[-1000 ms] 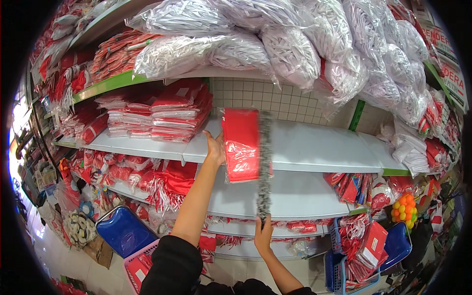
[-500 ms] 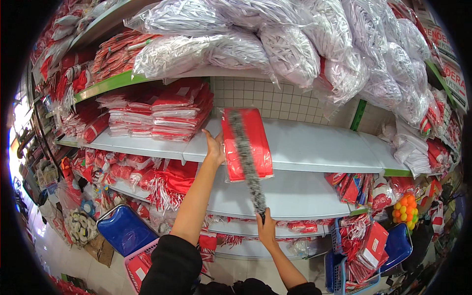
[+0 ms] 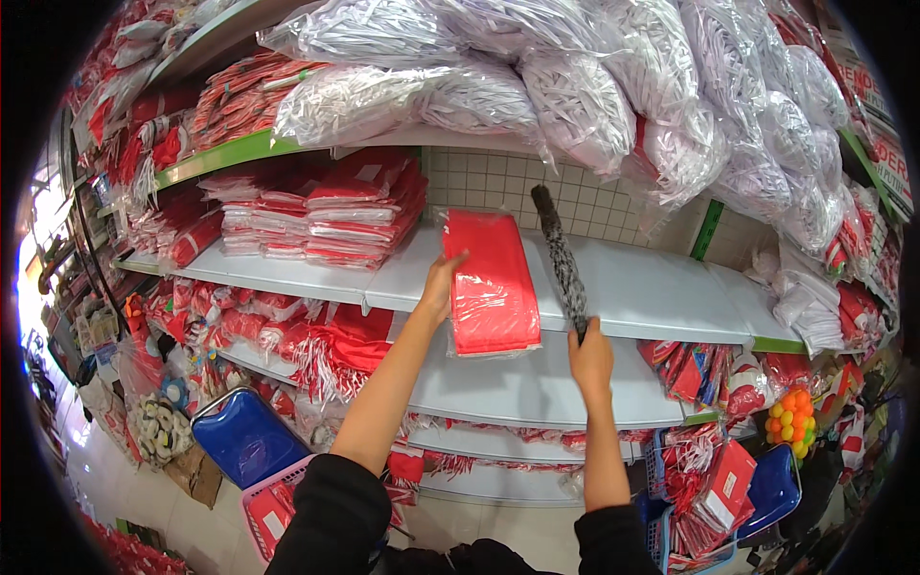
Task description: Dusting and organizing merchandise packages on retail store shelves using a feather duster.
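My left hand point(image 3: 444, 287) grips the left edge of a red packet in clear plastic point(image 3: 494, 287), thumb on its front. The packet is tilted up in front of the shelf point(image 3: 632, 287), and looks like folded cloth. To its right, my right hand point(image 3: 590, 359) is closed round the dark handle of a grey fluffy duster point(image 3: 563, 266). The duster points up and away, apart from the packet, its darker tip before the tiled back wall. Left of the packet, stacks of similar red and white packets point(image 3: 355, 216) lie on the same shelf.
Bulging clear bags of white strips point(image 3: 575, 105) overhang from the upper shelf. Below is another pale shelf point(image 3: 537, 383). A blue stool point(image 3: 247, 436) and a pink basket point(image 3: 257, 503) stand at lower left. A blue basket of red packets point(image 3: 661, 522) is at lower right.
The duster has come off the packet's front and swung up to the right with my right hand. My left hand has shifted slightly right with the packet, its thumb now over the front.
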Demonstrator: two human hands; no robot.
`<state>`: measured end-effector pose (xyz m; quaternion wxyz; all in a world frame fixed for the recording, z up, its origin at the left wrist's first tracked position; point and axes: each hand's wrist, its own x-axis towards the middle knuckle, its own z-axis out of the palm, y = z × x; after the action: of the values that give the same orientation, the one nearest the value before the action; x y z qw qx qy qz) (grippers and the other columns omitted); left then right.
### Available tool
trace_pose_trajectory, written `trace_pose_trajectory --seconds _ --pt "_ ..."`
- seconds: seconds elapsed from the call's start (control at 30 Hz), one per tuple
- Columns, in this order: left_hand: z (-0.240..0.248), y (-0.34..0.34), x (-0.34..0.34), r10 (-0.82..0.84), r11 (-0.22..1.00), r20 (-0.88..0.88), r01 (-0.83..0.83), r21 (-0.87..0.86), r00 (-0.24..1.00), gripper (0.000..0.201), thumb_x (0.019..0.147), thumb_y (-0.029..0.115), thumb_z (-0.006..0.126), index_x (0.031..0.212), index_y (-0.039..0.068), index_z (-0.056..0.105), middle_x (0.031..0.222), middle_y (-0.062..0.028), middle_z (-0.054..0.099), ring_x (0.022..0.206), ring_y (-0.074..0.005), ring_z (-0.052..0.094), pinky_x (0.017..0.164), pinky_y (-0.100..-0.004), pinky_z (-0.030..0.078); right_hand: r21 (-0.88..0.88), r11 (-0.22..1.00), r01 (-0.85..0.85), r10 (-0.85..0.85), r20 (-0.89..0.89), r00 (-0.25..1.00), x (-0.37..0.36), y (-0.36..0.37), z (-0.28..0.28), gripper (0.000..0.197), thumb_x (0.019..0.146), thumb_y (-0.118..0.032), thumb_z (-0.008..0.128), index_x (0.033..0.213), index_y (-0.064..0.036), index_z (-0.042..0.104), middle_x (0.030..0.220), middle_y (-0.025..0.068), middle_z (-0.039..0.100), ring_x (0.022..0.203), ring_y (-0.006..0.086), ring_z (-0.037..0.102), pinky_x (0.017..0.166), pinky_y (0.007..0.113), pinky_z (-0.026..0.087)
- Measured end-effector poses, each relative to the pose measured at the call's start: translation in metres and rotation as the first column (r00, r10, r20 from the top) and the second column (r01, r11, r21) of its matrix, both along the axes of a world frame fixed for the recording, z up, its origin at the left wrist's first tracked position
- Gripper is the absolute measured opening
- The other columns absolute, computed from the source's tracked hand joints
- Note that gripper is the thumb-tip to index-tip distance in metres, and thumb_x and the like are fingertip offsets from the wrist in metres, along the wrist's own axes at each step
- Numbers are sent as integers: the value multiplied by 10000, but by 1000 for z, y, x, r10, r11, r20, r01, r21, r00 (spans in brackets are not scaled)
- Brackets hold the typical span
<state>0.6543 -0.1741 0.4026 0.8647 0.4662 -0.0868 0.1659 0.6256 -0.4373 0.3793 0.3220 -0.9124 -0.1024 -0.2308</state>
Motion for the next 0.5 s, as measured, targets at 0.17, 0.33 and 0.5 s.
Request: trace_pose_trajectory --seconds 0.17,0.33,0.5 --pt "1 -14 -6 48 999 43 -48 -12 998 354 810 28 548 1146 23 437 1059 -112 549 916 -201 572 773 -331 491 -295 954 57 -12 150 989 53 7 30 374 766 -213 590 1048 -2 463 803 190 598 727 378 593 622 456 469" --pt "5 -14 -30 50 998 26 -48 -50 998 346 811 12 538 1142 37 442 1060 -106 543 926 -205 567 777 -346 497 -412 909 66 -11 134 991 23 30 49 430 779 -245 591 1104 3 457 970 186 522 905 344 545 712 402 447" --pt "32 -21 -58 51 995 5 -51 -86 999 331 827 36 525 1141 60 425 1096 -107 519 970 -234 552 802 -381 496 -11 865 -501 491 224 842 -32 70 46 540 820 -335 569 1232 -40 380 1099 200 432 1085 342 423 893 412 367"
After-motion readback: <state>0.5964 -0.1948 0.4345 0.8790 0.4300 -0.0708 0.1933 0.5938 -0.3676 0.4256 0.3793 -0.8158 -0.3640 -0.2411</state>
